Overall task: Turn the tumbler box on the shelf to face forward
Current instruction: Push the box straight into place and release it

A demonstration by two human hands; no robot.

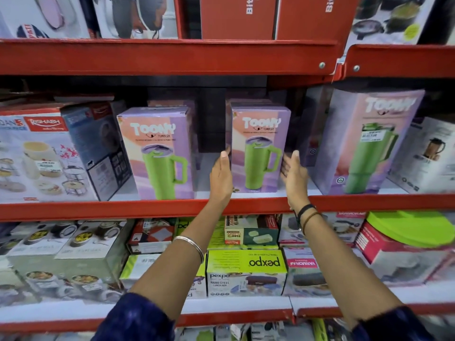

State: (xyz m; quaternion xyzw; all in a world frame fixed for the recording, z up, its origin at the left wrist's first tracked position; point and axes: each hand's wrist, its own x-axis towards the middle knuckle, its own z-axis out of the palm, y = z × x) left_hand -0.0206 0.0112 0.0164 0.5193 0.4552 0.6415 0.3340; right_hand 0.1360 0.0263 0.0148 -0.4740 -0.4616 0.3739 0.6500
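Note:
A purple and pink Toony tumbler box (258,143) with a green mug printed on its front stands upright in the middle of the red shelf (147,209), its printed face toward me. My left hand (221,175) lies flat against the box's left side, fingers extended upward. My right hand (294,172) hovers just off the box's right side, fingers spread, apparently not touching it. Neither hand grips anything.
A matching tumbler box (157,153) stands to the left and a larger one (364,143) to the right, slightly angled. More boxes stand behind the middle one. Lunchbox cartons (246,274) fill the shelf below, red boxes (236,16) the shelf above.

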